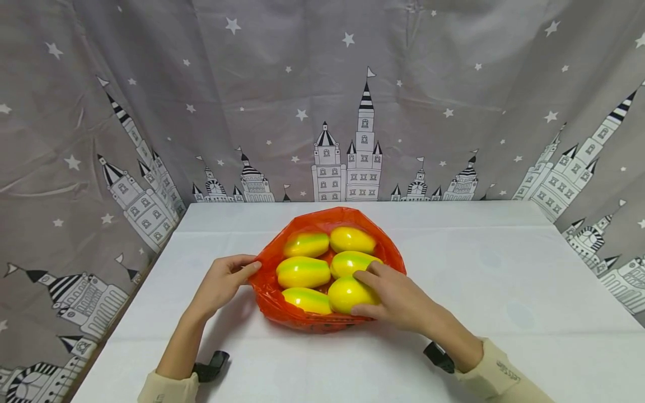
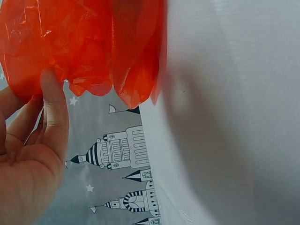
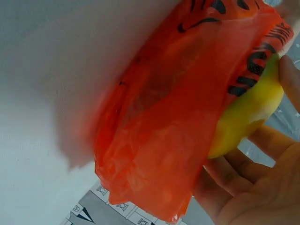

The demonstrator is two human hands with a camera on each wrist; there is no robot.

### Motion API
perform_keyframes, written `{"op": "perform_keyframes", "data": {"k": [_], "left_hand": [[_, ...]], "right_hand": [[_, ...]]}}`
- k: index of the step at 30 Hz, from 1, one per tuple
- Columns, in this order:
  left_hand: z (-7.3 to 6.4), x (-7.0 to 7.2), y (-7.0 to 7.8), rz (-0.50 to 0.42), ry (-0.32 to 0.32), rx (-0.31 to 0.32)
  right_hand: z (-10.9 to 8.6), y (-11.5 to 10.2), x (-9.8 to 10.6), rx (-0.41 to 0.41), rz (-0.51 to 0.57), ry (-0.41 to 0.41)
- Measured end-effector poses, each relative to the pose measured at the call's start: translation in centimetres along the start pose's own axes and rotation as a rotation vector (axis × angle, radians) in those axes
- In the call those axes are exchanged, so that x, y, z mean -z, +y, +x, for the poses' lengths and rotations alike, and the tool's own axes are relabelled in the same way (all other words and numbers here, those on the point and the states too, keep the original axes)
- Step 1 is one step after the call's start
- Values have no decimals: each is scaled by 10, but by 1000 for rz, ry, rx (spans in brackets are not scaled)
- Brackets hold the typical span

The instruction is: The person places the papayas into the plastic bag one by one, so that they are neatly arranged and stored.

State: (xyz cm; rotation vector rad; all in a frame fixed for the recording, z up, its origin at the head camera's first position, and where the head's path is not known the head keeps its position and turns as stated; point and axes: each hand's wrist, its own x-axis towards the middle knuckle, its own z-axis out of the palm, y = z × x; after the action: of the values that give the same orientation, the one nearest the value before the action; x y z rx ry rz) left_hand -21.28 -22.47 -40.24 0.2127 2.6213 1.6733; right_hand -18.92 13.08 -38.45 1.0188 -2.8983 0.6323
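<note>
A red plastic bag [image 1: 297, 320] lies wide open on the table, with several glossy yellow-green mangoes inside, set in two columns. My left hand [image 1: 221, 282] pinches the bag's left rim between thumb and fingers; the left wrist view shows the thin red film at the fingertips. At the front right of the bag, my right hand [image 1: 398, 294] grips the nearest mango [image 1: 351, 295], thumb on its near side and fingers over its far side. In the right wrist view this mango [image 3: 248, 112] is partly hidden behind the bag's side, which carries black print.
The bag rests on a white-covered table [image 1: 504, 268]. A grey curtain [image 1: 428, 56] with printed stars and castles hangs behind it and along both sides. A black strap mount [image 1: 211, 366] sits at the left wrist, another [image 1: 439, 357] at the right.
</note>
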Motion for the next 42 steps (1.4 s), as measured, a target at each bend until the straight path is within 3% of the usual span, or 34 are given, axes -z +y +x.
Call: {"op": "perform_keyframes", "data": {"k": [16,29,37,42], "left_hand": [[1,0,-4,19,1,11],[1,0,-3,40,8,25],[1,0,-3,35,10,26],[1,1,-3,40,10,18]], "right_hand": [[2,3,1,40,-59,-130],[0,8,-6,16,61,-180],[1,9,-10,23,-94,-172],[2,7,-12,17,-135,-143]]}}
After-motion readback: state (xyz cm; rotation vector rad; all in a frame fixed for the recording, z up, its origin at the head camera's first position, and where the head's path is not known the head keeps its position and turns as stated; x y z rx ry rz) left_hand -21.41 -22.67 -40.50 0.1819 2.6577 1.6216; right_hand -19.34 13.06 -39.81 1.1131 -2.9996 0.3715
